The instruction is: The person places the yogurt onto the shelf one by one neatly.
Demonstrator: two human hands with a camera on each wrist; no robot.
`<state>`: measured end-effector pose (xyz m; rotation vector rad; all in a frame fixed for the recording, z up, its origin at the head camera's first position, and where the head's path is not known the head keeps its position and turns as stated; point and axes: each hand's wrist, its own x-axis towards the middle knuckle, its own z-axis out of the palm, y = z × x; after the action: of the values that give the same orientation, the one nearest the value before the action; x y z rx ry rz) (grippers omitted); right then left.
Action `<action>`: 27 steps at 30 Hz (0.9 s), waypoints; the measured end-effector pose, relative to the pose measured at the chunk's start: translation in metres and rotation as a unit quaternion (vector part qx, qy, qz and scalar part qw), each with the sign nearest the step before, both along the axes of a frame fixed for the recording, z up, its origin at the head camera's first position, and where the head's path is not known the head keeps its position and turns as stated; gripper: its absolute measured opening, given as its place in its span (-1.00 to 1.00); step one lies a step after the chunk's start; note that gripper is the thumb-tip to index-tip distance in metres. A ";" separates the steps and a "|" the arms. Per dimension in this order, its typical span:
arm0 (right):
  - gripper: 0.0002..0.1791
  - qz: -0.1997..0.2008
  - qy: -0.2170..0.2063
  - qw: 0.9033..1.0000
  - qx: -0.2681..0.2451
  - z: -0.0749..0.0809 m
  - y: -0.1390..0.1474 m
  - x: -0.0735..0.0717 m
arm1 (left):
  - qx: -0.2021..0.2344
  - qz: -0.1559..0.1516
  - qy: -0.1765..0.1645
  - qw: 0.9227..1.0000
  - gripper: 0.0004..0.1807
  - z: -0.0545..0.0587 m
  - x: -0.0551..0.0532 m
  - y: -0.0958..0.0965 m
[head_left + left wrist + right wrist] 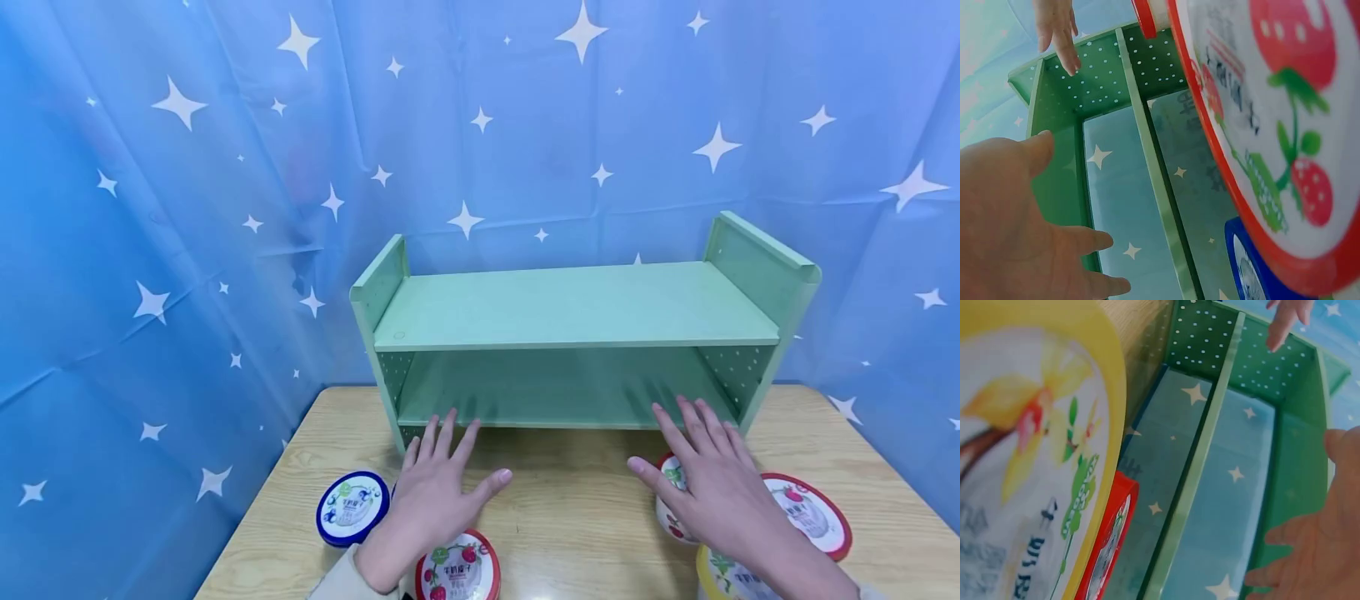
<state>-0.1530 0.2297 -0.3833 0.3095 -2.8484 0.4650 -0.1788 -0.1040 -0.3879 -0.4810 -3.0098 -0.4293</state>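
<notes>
In the head view my left hand (435, 492) hovers with spread, straight fingers over the left group of tubs, holding nothing. Beneath and beside it are a blue-lidded tub (352, 507) and a red-lidded tub with strawberries (459, 568). Another blue rim is mostly hidden behind the hand. My right hand (712, 492), fingers also straight and apart, hovers above the right group: a red-rimmed tub (670, 510), a larger red-lidded tub (813, 515) and a yellow-lidded tub (731, 579), each partly covered by hand or forearm. Both wrist views show the hands with nothing in them.
A pale green two-level shelf (577, 304) with raised, perforated side panels stands at the back of the wooden table (555, 517), just beyond my fingertips. Behind it hangs a blue curtain (525, 150) with white stars.
</notes>
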 end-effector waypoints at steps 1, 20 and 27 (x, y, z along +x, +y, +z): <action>-0.04 0.001 0.000 1.000 0.001 0.000 0.000 -0.001 | 0.006 0.001 -0.003 1.000 0.04 0.000 0.000 -0.001; -0.08 0.011 0.016 1.000 -0.012 0.001 0.000 -0.005 | 0.179 -0.026 -0.093 0.979 -0.03 0.029 0.006 -0.010; -0.08 0.012 0.013 1.000 -0.023 0.000 0.000 -0.007 | 0.291 -0.002 -0.015 0.957 -0.24 0.031 0.002 -0.014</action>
<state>-0.1604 0.2299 -0.3830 0.3403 -2.8065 0.5253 -0.1772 -0.1180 -0.3571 -0.4230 -2.7075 -1.2703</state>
